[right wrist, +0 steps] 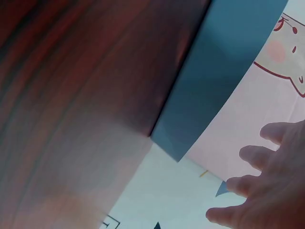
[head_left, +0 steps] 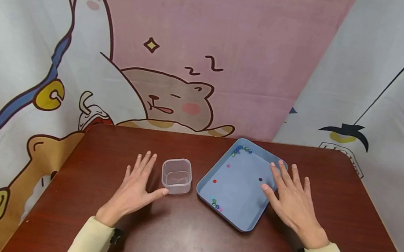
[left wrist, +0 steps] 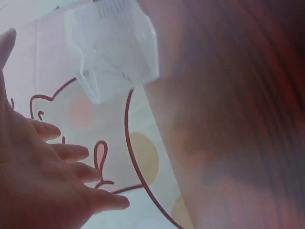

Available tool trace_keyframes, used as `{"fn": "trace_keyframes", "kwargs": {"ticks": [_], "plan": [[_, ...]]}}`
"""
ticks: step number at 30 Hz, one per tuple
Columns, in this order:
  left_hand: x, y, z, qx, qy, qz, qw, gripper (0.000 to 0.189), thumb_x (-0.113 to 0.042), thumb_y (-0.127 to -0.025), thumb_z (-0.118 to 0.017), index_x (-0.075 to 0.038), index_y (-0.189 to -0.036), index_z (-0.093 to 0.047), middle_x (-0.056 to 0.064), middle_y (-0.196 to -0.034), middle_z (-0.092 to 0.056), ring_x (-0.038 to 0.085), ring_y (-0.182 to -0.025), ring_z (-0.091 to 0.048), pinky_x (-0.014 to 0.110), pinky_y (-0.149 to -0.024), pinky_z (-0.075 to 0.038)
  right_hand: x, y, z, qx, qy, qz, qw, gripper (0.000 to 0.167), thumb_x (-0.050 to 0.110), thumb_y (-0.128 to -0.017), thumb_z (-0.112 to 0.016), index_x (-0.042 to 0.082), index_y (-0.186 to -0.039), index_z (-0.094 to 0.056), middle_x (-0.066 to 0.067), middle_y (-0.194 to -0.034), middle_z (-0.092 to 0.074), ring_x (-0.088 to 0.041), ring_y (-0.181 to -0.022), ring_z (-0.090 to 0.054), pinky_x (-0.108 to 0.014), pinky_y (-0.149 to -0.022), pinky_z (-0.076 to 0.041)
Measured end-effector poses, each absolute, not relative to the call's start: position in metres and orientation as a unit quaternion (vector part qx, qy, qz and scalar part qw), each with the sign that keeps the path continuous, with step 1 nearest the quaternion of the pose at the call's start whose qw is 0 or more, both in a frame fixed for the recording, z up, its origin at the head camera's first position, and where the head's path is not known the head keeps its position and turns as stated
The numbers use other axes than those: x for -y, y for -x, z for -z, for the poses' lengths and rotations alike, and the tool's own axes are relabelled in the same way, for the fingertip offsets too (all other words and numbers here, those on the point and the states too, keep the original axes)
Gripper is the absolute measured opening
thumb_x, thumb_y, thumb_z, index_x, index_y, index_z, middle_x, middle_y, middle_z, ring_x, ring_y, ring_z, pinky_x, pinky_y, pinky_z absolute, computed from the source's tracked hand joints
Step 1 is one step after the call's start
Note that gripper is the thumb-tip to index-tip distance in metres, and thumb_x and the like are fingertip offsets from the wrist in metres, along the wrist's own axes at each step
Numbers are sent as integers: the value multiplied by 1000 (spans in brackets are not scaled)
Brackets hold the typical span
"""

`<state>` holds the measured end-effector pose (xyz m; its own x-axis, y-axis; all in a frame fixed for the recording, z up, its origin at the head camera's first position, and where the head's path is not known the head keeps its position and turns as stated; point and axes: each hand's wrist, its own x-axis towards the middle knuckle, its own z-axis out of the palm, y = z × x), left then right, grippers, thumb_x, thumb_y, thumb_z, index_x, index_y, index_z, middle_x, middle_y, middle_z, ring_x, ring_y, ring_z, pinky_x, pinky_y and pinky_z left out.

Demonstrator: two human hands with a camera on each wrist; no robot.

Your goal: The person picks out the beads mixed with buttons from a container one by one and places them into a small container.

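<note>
A clear plastic container (head_left: 174,187) stands on the table, its open top facing up. My left hand (head_left: 133,192) is just left of it with fingers spread, holding nothing; the thumb lies near the container's front edge. In the left wrist view the container (left wrist: 114,52) appears beyond the left hand (left wrist: 47,167). A blue tray (head_left: 239,190) lies at an angle to the right. Small colored beads (head_left: 238,150) line its far left corner, more beads (head_left: 215,204) sit near its front left. My right hand (head_left: 292,199) spreads over the tray's right edge and grips nothing.
Both items rest on a dark red-brown table (head_left: 181,247). Behind it hangs a cartoon-printed cloth (head_left: 240,39). Single beads lie apart in the tray, among them a red one (head_left: 214,181) and a black one (head_left: 260,179).
</note>
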<state>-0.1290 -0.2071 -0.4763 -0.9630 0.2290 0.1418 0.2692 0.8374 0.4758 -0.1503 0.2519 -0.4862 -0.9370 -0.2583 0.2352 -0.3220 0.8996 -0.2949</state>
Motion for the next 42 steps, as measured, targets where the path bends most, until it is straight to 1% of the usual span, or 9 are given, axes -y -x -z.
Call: {"fn": "trace_keyframes", "kwargs": {"ticks": [3, 9, 13, 18, 21, 25, 29, 35, 42], "plan": [[201, 131, 474, 950, 136, 278, 28, 112, -62, -86, -76, -16, -168, -15, 7, -174, -8, 36, -159, -1, 74, -119, -9, -247, 150, 486, 968, -157, -169, 98, 76, 55, -105, -50, 13, -165, -29, -18, -169, -24, -45, -157, -7, -78, -115, -8], [193, 140, 476, 945, 135, 298, 13, 116, -68, -84, -74, -15, -168, -14, 6, -174, -9, 31, -159, -2, 70, -121, -13, -236, 150, 488, 965, -169, -175, 96, 76, 55, -105, -50, 14, -165, -29, -17, -169, -25, -47, -156, -12, -77, -116, -9], [189, 148, 481, 943, 134, 304, 2, 117, -71, -83, -73, -14, -168, -14, 9, -174, -10, 32, -159, -2, 70, -121, -13, -230, 151, 490, 962, -178, -179, 99, 76, 55, -105, -51, 15, -165, -30, -16, -169, -26, -47, -155, -14, -75, -118, -10], [188, 155, 486, 942, 128, 311, -12, 118, -72, -82, -73, -13, -167, -16, 10, -173, -12, 33, -159, -5, 68, -122, -13, -221, 150, 490, 959, -192, -180, 101, 75, 55, -104, -52, 15, -164, -32, -15, -169, -28, -46, -155, -16, -74, -118, -14], [188, 158, 490, 941, 129, 313, -15, 118, -71, -82, -74, -12, -167, -16, 11, -173, -13, 36, -159, -7, 68, -122, -14, -215, 150, 489, 957, -202, -182, 98, 75, 55, -104, -52, 15, -164, -33, -14, -169, -28, -45, -155, -18, -74, -117, -16], [187, 160, 494, 938, 134, 318, -19, 117, -69, -83, -74, -10, -167, -18, 12, -173, -14, 39, -158, -9, 68, -121, -14, -209, 150, 490, 954, -215, -189, 89, 74, 54, -105, -52, 15, -164, -33, -13, -169, -29, -43, -155, -19, -72, -119, -16], [186, 160, 494, 935, 135, 325, -31, 114, -66, -84, -75, -10, -166, -20, 9, -173, -14, 37, -158, -8, 67, -122, -13, -205, 150, 490, 951, -225, -192, 88, 73, 54, -104, -53, 15, -163, -35, -11, -168, -30, -42, -156, -19, -72, -119, -17], [185, 161, 496, 934, 141, 328, -31, 107, -63, -88, -74, -7, -165, -25, 9, -172, -19, 37, -158, -11, 68, -121, -15, -200, 150, 489, 948, -237, -192, 93, 72, 52, -104, -55, 13, -162, -37, -12, -167, -32, -42, -155, -22, -73, -116, -22], [186, 162, 497, 930, 141, 339, -32, 103, -57, -90, -76, -7, -165, -26, 7, -172, -21, 35, -158, -12, 65, -122, -17, -196, 151, 487, 941, -257, -205, 77, 74, 53, -103, -56, 15, -163, -35, -11, -168, -31, -40, -155, -23, -72, -115, -26]]}}
